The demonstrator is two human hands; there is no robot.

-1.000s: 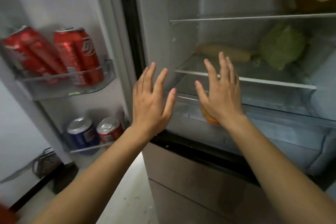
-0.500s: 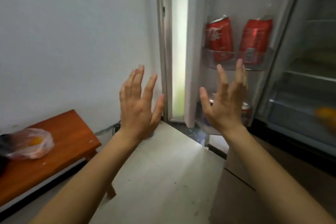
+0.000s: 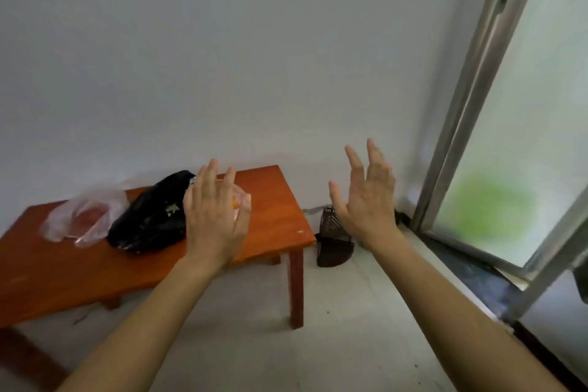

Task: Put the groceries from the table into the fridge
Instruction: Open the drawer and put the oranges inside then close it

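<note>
I am looking at a plain white wall filling most of the view, with a pale floor below it and a metal-framed frosted glass door running down the right side. A low orange-brown wooden desk is standing against the wall on the left, its long side slanting away toward the right. On it a black plastic bag is lying, long axis tilted up toward the wall, and just left of it a clear plastic bag with something reddish inside is slumping. A dark mesh basket is sitting on the floor just beside the desk's right leg. My left hand is hovering in front of the desk, grip released, fingers spread; something orange in clear wrap is peeking from behind it. My right hand is hanging above the floor, also open and empty.
</note>
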